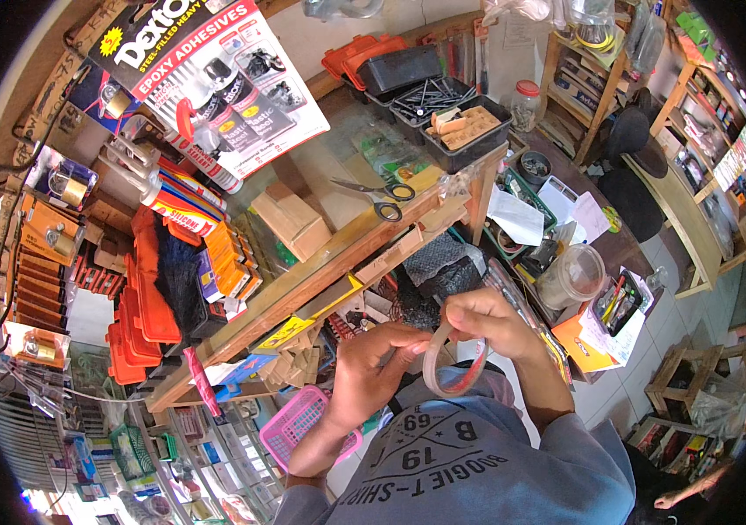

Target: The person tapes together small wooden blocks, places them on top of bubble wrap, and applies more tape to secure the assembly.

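In front of my chest, a narrow roll of clear adhesive tape [434, 377] hangs upright, with a reddish inner core. My right hand [496, 323] grips its upper rim between thumb and fingers. On the roll's left side, my left hand [373, 367] has thumb and forefinger pinched together at the tape's edge. Whether a loose tape end lies between those fingertips is too small to tell. Scissors [386, 197] with black handles lie partly spread on the glass-topped wooden counter [320, 259], beyond my hands.
On the counter stand a small cardboard box [294, 222], black bins of nails [432, 98] and orange toolboxes [143, 289]. A pink basket [291, 420] sits low left. The right-hand desk bears a clear plastic jar [573, 275] and papers. Another person's hand [675, 499] shows lower right.
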Available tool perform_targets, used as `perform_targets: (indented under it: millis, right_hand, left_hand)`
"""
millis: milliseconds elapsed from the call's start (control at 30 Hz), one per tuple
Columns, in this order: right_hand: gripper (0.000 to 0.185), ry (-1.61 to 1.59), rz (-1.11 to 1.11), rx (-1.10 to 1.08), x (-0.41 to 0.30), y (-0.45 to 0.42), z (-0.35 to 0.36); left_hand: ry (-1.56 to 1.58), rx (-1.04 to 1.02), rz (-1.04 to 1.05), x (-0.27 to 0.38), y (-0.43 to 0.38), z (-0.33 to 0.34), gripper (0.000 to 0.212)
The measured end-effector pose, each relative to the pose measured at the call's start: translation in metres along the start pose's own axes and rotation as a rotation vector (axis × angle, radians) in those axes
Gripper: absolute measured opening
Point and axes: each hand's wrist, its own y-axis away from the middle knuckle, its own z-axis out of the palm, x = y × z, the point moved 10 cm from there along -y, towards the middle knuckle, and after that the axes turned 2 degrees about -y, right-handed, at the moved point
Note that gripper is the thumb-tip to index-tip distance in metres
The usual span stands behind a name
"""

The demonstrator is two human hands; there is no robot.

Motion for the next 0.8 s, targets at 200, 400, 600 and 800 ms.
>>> perform_targets:
  millis: [200, 400, 600, 800]
  right_hand:
    - [0.04, 0.007, -0.03, 0.025, -0.009, -0.001, 0.007]
    - [0.041, 0.109, -0.077, 0.055, -0.015, -0.003, 0.003]
    - [0.042, 0.184, -0.095, 0.084, -0.019, -0.002, 0.001]
    - [0.04, 0.225, -0.149, 0.136, -0.022, -0.002, 0.002]
  left_hand:
    - [0.0, 0.055, 0.098, 0.01, 0.001, -0.002, 0.016]
    - [0.125, 0.107, 0.066, 0.003, -0.001, -0.004, 0.019]
    - [-0.027, 0.071, 0.096, 0.01, 0.002, -0.006, 0.016]
    - [-0.457, 0.171, 0.313, 0.038, 0.009, -0.005, 0.024]
